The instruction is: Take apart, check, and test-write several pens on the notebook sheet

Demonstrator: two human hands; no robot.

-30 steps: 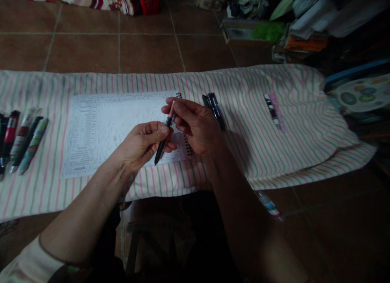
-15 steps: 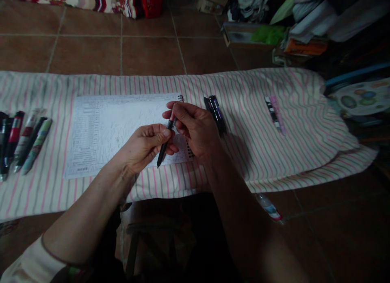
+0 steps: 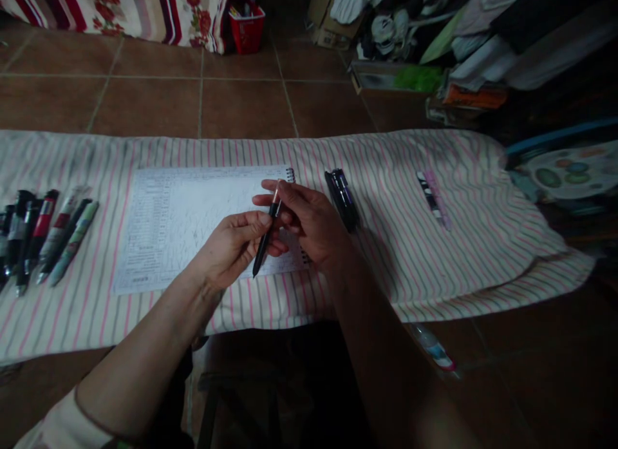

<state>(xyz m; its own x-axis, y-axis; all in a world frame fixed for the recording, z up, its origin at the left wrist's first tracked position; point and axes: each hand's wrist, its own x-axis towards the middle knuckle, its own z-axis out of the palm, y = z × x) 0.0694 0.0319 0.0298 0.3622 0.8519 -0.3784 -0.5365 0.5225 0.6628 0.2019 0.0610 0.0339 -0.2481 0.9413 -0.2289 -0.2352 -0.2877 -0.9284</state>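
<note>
Both hands hold one black pen (image 3: pixel 264 248) above a spiral notebook (image 3: pixel 193 223) covered in scribbles. My left hand (image 3: pixel 236 246) pinches the lower barrel, tip pointing down towards me. My right hand (image 3: pixel 309 220) is closed round the pen's upper end. The notebook lies on a striped cloth (image 3: pixel 400 243) spread over a low table. Just right of my right hand lie two dark pens (image 3: pixel 342 196), one purple.
Several pens in a row (image 3: pixel 43 239) lie at the cloth's left end. A small patterned pen (image 3: pixel 432 196) rests further right. A plastic bottle (image 3: pixel 434 349) lies on the tiled floor. Clutter, a red basket (image 3: pixel 247 27) and a paint palette (image 3: pixel 570 169) border the back and right.
The view has tilted up, so everything sits lower in the frame. Both hands keep the same hold on the pen, with only slight finger movement.
</note>
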